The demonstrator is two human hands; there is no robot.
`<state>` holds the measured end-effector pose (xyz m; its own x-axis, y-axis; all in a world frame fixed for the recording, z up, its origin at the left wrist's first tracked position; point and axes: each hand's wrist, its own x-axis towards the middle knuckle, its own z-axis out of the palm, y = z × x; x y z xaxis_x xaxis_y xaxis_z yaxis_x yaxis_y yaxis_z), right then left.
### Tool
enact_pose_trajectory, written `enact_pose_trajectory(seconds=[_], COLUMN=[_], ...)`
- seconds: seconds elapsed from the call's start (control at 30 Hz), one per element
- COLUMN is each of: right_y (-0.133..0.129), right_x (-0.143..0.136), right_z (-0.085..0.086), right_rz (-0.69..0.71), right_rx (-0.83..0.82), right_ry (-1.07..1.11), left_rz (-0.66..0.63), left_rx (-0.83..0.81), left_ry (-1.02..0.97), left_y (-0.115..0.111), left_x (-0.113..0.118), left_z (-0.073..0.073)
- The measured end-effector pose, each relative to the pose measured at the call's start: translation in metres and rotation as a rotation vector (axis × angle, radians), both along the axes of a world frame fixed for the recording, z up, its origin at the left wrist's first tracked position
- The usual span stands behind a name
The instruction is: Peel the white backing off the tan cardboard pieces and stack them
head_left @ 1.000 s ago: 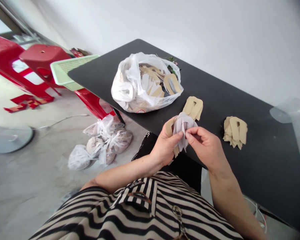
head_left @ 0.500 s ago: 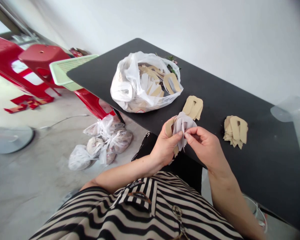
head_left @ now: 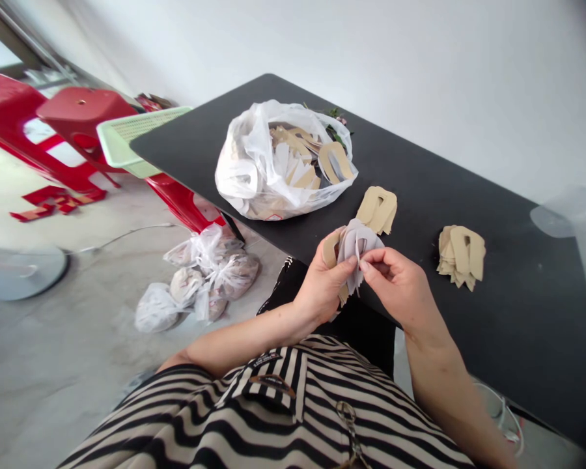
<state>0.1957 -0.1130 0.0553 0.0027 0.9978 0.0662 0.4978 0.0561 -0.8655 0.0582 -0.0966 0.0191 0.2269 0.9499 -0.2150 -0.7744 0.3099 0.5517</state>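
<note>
My left hand (head_left: 322,281) is closed round a fanned bunch of slotted, die-cut card pieces (head_left: 354,236), thumb on top. Their pale grey-white faces show, with tan ones at the left edge. Against the bunch's right side, my right hand (head_left: 395,283) has its thumb and forefinger pinched at the edge of a pale piece. Both hands are over the table's near edge. Just beyond them lies a tan stack of the same pieces (head_left: 377,210). Another tan stack (head_left: 461,256) rests farther right.
An open white plastic bag (head_left: 234,156) full of such pieces stands on the black table (head_left: 522,306). Knotted bags (head_left: 232,273) lie on the floor at left. Beyond them are red stools (head_left: 85,107) and a pale green basket (head_left: 122,140). A white wall backs the table.
</note>
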Motion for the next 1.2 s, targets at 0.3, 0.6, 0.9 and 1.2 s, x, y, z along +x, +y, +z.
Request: enact_pose_trajectory(seconds=[0.3, 0.6, 0.9, 1.2], right_y=[0.0007, 0.0017, 0.0025, 0.0021], right_x=[0.0004, 0.0001, 0.0007, -0.002], right_z=[-0.0009, -0.0033, -0.0054, -0.0075], right_rz=[-0.009, -0.024, -0.061, -0.07], right_rx=[0.013, 0.052, 0.034, 0.072], right_ry=[-0.044, -0.101, -0.034, -0.093], left_rz=[0.003, -0.019, -0.017, -0.027], left_rx=[-0.007, 0.011, 0.022, 0.024], left_ry=[0.007, 0.031, 0.038, 0.084], left_y=[-0.0001, -0.0008, 0.0004, -0.0013], left_x=[0.0011, 0.0008, -0.002, -0.003], left_z=[-0.0013, 0.001, 0.0003, -0.0026])
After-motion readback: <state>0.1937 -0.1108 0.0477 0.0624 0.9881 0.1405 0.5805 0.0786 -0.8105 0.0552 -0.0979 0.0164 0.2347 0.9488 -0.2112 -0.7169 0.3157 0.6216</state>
